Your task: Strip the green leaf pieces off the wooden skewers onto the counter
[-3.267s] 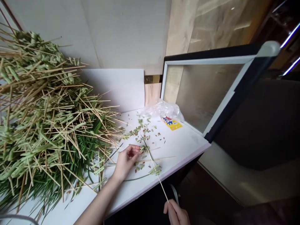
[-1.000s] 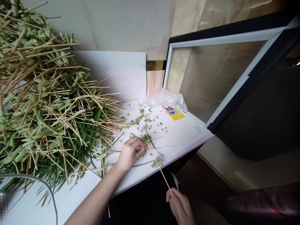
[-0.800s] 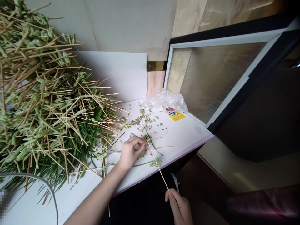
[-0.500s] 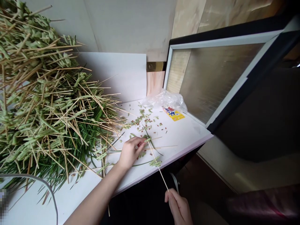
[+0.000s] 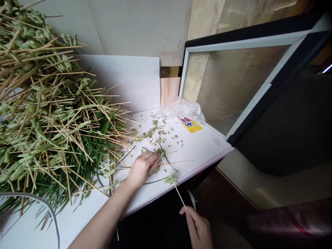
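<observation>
My right hand [image 5: 198, 226] is closed on the lower end of a thin wooden skewer [image 5: 178, 193], which slants up and left over the table's front edge. Several green bean pieces [image 5: 170, 179] are threaded on its middle. At the skewer's upper tip, the fingers of my left hand [image 5: 144, 166] are pinched together beside a green piece; what exactly they hold is too small to make out. Around my left hand lie cut bean pieces [image 5: 155, 131], small reddish bits, long green stems and loose skewers.
A tall heap of skewered green beans [image 5: 52, 103] fills the left side. Behind the scraps lies a clear plastic bag [image 5: 181, 109] with a yellow label. A framed glass panel [image 5: 233, 86] stands at right; a grey cable [image 5: 38, 197] curves at lower left.
My left hand has turned slightly, its fingers now drawn in closer at the skewer's tip. My right hand still grips the lower end. The whole view has shifted a little.
</observation>
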Demonstrator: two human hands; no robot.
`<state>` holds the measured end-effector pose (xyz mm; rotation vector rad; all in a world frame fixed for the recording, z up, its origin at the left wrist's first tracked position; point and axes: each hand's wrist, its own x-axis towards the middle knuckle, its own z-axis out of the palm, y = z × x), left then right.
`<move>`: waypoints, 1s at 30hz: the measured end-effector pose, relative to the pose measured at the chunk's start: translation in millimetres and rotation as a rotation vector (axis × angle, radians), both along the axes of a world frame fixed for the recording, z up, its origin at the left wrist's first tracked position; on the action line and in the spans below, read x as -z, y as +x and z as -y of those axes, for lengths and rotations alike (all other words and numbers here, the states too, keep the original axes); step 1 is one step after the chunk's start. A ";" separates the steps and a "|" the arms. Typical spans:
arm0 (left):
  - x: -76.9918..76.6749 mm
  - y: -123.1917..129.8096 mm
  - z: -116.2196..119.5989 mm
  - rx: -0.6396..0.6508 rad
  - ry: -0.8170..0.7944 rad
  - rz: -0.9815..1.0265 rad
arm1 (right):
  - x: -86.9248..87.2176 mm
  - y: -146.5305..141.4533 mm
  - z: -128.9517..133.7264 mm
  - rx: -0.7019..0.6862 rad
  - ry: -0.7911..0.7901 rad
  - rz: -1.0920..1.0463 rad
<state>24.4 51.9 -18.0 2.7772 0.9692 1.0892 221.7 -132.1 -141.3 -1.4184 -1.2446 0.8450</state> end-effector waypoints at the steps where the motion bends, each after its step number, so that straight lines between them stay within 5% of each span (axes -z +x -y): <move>1: -0.8 -0.7 0.0 0.008 -0.016 -0.001 | 2.1 0.0 0.8 0.026 0.023 0.050; 8: -5.9 -3.5 0.8 0.051 -0.137 0.042 | 3.5 2.5 1.0 0.139 0.101 0.075; 16: -6.4 -8.6 -0.5 0.061 -0.161 0.075 | -5.8 5.2 -9.7 -0.265 -0.285 -0.616; 22: -1.2 -1.0 -0.6 -0.046 -0.283 0.201 | -0.7 5.7 -8.5 -0.201 -0.189 -0.228; 30: -11.4 0.8 -1.4 0.064 -0.894 0.609 | -2.1 6.2 -6.4 -0.216 -0.176 -0.256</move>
